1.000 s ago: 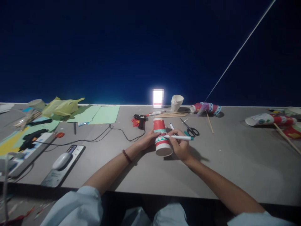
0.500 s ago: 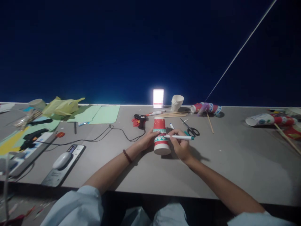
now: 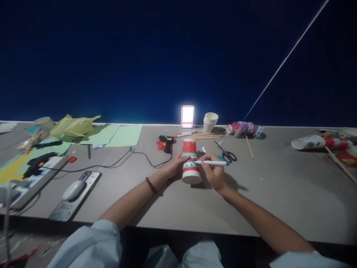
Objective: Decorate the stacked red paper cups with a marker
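My left hand is closed around the left side of a pair of joined paper cups, coloured red with teal-and-white patterned bands. The cups are tilted, with one white end facing me. In my right hand is a teal-capped marker, gripped like a pen with its tip against the cups' patterned band. Just behind that hand lie black-handled scissors and another marker, partly hidden by my fingers.
A hot glue gun lies behind the cups, its cord running left to a power strip. Stacked white paper cups and wooden sticks are farther back. Decorated cups lie to the right; a phone is at front left.
Almost nothing differs. The marker in my right hand has shifted very slightly on the band, and the cups have turned a touch in my left hand.
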Available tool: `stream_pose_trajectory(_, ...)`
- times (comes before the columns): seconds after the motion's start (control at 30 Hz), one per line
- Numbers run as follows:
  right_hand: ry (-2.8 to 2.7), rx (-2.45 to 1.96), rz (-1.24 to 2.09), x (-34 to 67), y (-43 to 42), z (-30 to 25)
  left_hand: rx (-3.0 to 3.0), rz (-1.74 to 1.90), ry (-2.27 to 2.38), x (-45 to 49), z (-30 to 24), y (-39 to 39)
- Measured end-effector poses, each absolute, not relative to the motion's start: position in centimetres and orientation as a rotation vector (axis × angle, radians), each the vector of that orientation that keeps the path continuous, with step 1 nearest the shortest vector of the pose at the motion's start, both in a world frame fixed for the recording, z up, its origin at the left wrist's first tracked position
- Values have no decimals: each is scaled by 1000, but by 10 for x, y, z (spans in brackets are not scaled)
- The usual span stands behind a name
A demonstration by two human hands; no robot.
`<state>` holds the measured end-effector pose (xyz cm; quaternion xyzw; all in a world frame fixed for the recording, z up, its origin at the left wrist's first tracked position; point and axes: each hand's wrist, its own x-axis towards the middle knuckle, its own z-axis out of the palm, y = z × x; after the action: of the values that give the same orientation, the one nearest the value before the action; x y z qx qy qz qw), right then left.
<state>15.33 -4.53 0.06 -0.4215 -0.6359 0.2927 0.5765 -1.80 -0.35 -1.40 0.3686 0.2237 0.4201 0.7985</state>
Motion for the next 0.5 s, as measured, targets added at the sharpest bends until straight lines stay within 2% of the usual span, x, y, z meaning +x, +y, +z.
stream_pose_trajectory(0.5,-1526,-968,708,155,-45,-5,792,908,508,-18,-18,-2)
